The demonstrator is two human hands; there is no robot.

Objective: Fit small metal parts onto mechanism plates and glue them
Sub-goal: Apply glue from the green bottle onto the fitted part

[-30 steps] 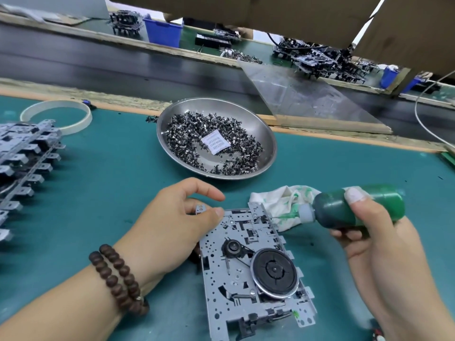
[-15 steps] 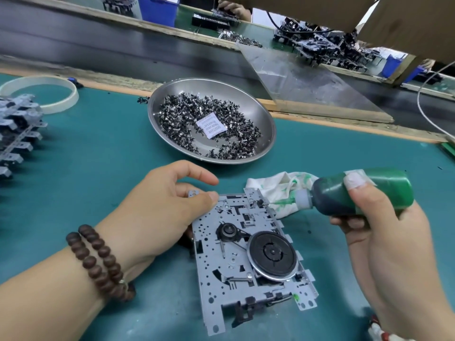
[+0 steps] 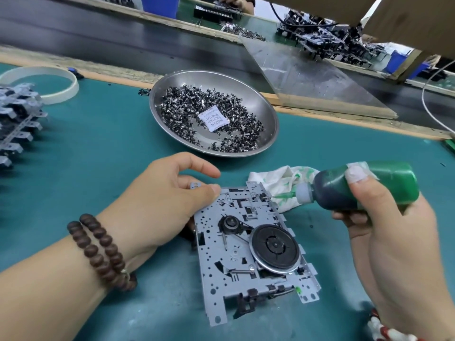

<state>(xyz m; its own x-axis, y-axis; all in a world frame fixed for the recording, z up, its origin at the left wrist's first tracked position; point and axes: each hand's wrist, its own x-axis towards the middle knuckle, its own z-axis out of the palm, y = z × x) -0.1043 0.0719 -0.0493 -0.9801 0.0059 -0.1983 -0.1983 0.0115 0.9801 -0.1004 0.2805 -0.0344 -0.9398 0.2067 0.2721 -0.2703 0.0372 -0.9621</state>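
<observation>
Two bare hands at a green bench mat, one on a grey mechanism plate, the other holding a green glue bottle.

Nearest, the grey perforated metal mechanism plate point(image 3: 248, 257) lies flat on the teal-green bench mat point(image 3: 98, 168), carrying a black round flywheel point(image 3: 274, 251) and a small black pulley point(image 3: 230, 223) joined by a belt. The left hand point(image 3: 167, 203), a brown wooden bead bracelet point(image 3: 101, 249) on its wrist, grips the plate's far left corner with curled fingers and thumb. The right hand point(image 3: 394, 230) is wrapped around a dark green plastic glue bottle point(image 3: 364, 187), its pale nozzle pointing left over a white green-stained cloth point(image 3: 278, 183) just beyond the plate. Farther off sits a round shiny steel dish point(image 3: 261, 102) full of small dark metal parts point(image 3: 182, 104) with a white paper packet point(image 3: 213, 118). At far left are stacked grey plates point(image 3: 17, 119) and a white ring point(image 3: 61, 80).
</observation>
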